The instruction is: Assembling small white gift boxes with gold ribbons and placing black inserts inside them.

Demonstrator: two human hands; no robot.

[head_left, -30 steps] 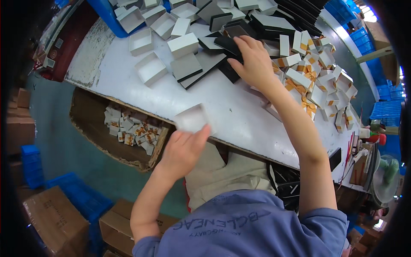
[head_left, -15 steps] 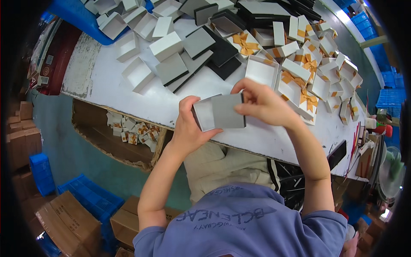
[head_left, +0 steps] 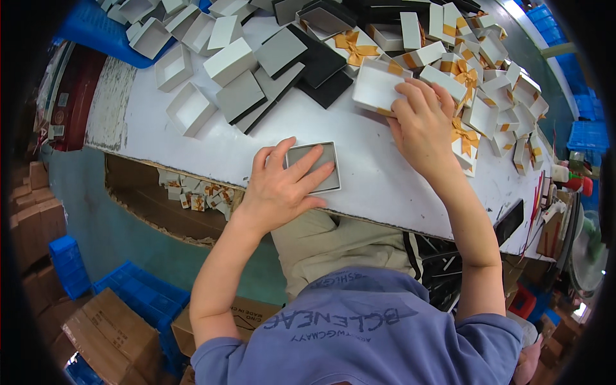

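A small white box base lies near the front edge of the table with a grey insert sitting down inside it. My left hand is spread over this base, its fingertips lying on the insert and its thumb by the near side. To the right and farther off, my right hand grips the near right corner of a white lid with gold ribbon at its edges. The lid is tilted, its hollow inner side facing up, beside the pile of ribboned lids.
Plain white box bases and grey-topped black inserts lie across the far left and middle. A blue bin stands at the far left corner. Under the table, a carton holds more small boxes. A black phone-like slab lies at right.
The grey insert, held over the base before, now lies inside it. The base has come down onto the table under my left hand. My right hand has moved away and taken hold of a ribboned lid.
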